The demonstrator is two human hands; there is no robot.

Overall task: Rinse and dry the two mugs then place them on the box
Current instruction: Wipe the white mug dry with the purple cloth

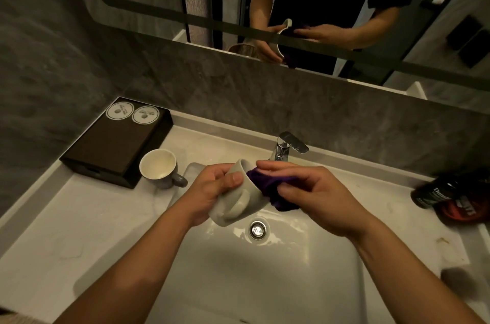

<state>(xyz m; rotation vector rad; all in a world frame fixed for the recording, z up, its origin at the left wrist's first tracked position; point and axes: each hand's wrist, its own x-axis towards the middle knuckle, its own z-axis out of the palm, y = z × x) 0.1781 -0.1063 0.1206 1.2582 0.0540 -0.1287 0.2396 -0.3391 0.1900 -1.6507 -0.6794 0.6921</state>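
The glossy white stone surface [87,220], with a rectangular sunken basin [238,284] at its middle, fills the lower frame. At upper left stands a dark brown rectangular box [114,146], and just beside its near corner a grey ceramic mug [159,168] sits upright. A chrome tap [287,147] rises behind the basin, while a dark lettered bottle [434,193] and a red item [461,211] rest at the right edge.

dim warm light | glare on faucet [289,144] and drain [257,230] | wide-angle bending at edges | soft corners
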